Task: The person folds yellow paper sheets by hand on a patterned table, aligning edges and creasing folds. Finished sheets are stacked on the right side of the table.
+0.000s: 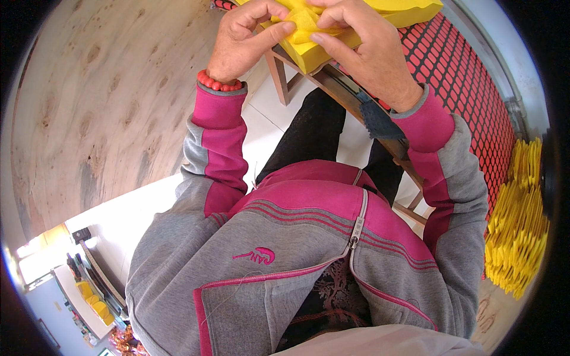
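Observation:
At the top of the head view, both hands work on one piece of thin, crumpled yellow paper. My left hand, with a red bead bracelet at the wrist, pinches its left side between thumb and fingers. From the right, my right hand grips the same paper, thumb and bent fingers closing on its edge. Directly beneath lies a thick stack of yellow paper, its corner toward me and its far part running off to the upper right. The upper picture edge cuts off some of the fingertips.
The yellow stack rests on a wooden frame with legs, where a dark blue cloth hangs. To the right is a red-and-black patterned surface, with bundles of folded yellow paper beyond it. A large plywood board fills the left.

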A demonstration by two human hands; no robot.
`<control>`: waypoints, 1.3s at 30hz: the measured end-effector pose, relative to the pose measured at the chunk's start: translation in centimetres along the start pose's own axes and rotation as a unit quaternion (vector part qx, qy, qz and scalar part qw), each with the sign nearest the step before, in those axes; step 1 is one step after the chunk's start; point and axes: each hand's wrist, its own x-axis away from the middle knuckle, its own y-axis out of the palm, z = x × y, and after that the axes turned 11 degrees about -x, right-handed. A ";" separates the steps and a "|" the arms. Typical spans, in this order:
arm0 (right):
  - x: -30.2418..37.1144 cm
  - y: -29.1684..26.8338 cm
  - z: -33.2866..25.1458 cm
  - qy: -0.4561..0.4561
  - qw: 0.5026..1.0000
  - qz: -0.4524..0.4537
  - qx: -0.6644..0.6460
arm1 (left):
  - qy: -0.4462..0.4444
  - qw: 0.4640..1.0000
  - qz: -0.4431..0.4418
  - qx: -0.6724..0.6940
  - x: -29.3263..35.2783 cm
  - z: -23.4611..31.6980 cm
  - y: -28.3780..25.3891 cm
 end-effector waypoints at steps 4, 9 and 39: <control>-0.1 0.0 -0.2 -0.029 0.999 -0.006 0.032 | -0.043 0.995 0.007 0.092 0.3 -0.1 0.3; -0.2 -0.1 -0.6 -0.048 0.996 0.003 0.078 | -0.085 0.988 0.012 0.132 0.5 0.0 0.6; 0.1 0.4 0.0 -0.007 1.000 0.001 0.019 | 0.013 1.000 -0.009 0.011 0.1 -0.1 -0.3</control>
